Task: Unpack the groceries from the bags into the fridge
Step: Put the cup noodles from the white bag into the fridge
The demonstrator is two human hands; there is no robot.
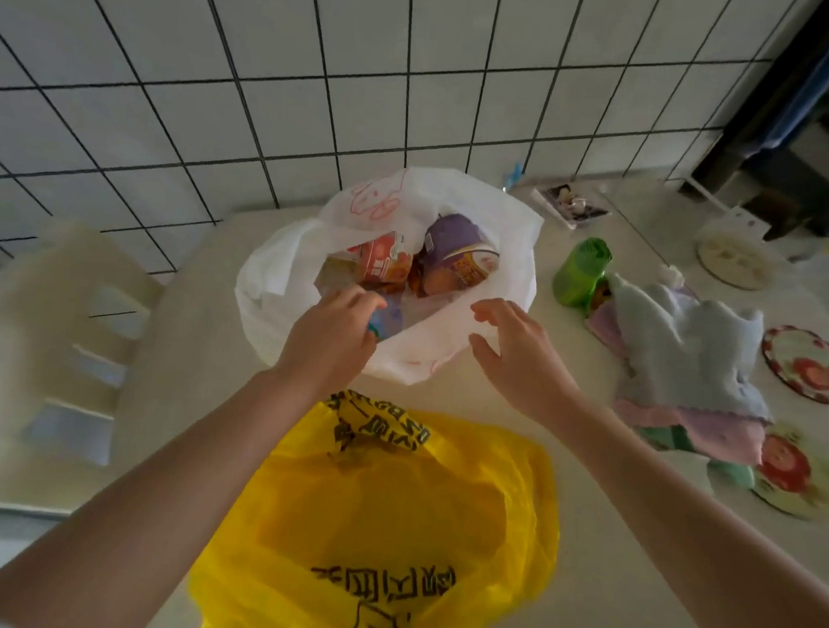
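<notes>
White bag: a white plastic carrier bag with red print (484, 206) stands open on the pale worktop (588, 473), near the white tiled wall with dark grout (174, 76).
Bag contents: a purple paper instant-food cup (456, 248) lies tilted at the right of the opening; a red and orange carton (387, 260) lies just left of it, touching it; a small blue-topped item (386, 317) sits low at the near side, too blurred to name.
Left hand: the left hand (332, 337) reaches over the near rim of the white bag, its fingers (354, 300) curled at the blue-topped item; whether they hold it cannot be told.
Right hand: the right hand (523, 351) hovers at the near right rim of the white bag, fingers spread wide and lightly bent, holding nothing.
Yellow bag: a yellow plastic bag with black print (388, 518) lies slumped on the worktop between the forearms, nearer the person than the white bag.
Right of the bags: a green plastic cup (580, 271) lies on its side beside a heap of pastel cloths (685, 347); round red-patterned plates (809, 363) lie beyond the cloths.
Left side: a cream plastic chair (57, 338) stands beside the worktop.
</notes>
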